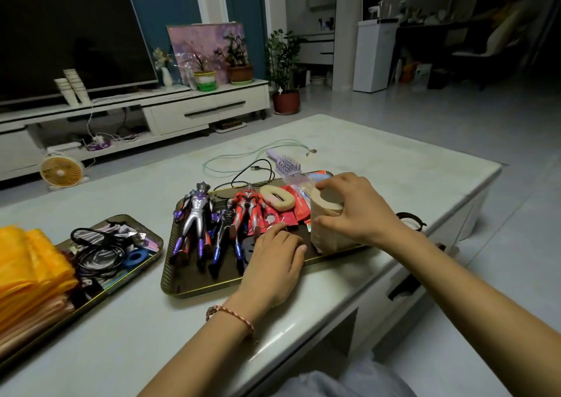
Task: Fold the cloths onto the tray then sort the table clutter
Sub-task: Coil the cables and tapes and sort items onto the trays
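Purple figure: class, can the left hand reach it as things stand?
Probably yes: the left hand rests empty on the tray, the purple figure lies uncovered nearby; the right hand holds the roll.

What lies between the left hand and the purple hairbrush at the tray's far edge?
The red packets and the beige hair ring lie on the tray, directly between the left hand and the hairbrush. The right hand, holding the beige roll, stands just right of that line. Both lie flat, so reaching over seems possible.
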Tool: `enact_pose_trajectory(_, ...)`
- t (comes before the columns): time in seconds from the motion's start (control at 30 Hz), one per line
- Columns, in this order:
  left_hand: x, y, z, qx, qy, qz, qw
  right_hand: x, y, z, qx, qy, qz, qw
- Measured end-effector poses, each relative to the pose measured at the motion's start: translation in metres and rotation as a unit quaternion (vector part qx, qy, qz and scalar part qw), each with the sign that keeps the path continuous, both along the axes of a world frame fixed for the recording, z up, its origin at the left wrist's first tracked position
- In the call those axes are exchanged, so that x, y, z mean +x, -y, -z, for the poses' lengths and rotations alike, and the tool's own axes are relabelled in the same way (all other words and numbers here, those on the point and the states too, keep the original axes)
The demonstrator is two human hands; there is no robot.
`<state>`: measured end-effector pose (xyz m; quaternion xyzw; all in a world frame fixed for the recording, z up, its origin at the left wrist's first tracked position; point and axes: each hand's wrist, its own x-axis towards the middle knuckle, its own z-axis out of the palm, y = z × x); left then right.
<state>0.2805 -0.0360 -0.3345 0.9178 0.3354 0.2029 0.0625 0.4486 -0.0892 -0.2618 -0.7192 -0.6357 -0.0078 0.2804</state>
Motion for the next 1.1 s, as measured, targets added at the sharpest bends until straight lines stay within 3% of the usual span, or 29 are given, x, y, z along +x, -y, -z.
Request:
enact_pose_trajectory(0.23,-0.001,0.001,0.001,0.004,0.007,-0.003,1.0,0.004,0.003,0.002,-0.032,0.084,0.076,0.993)
enact_pose_trajectory(0.33,-0.002,0.003,0.0,-0.011,0.03,0.003,0.999,0.009,0.005,0.0,-0.045,0.072,0.077,0.993)
enact_pose_trajectory(0.5,-0.002,0.006,-0.003,-0.027,0.14,0.037,0.989,0.011,0.01,-0.008,-0.08,0.101,0.071,0.989)
enact_pose_trajectory(0.6,-0.004,0.004,-0.01,-0.047,0.202,0.048,0.977,-0.002,0.009,-0.016,-0.007,0.118,0.058,0.991)
enact_pose_trajectory(0.73,-0.01,-0.008,-0.029,-0.049,0.272,0.026,0.961,-0.019,-0.007,-0.028,0.086,0.022,0.004,0.996)
enact_pose_trajectory(0.87,-0.019,-0.021,-0.06,-0.072,0.333,-0.026,0.94,-0.033,-0.033,-0.037,0.092,-0.133,-0.009,0.987)
enact_pose_trajectory(1.0,-0.035,-0.046,-0.074,-0.141,0.392,-0.102,0.904,-0.046,-0.073,-0.041,0.049,-0.39,0.017,0.919)
enact_pose_trajectory(1.1,-0.045,-0.07,-0.082,-0.191,0.439,-0.132,0.868,-0.048,-0.123,-0.039,0.066,-0.495,0.082,0.862)
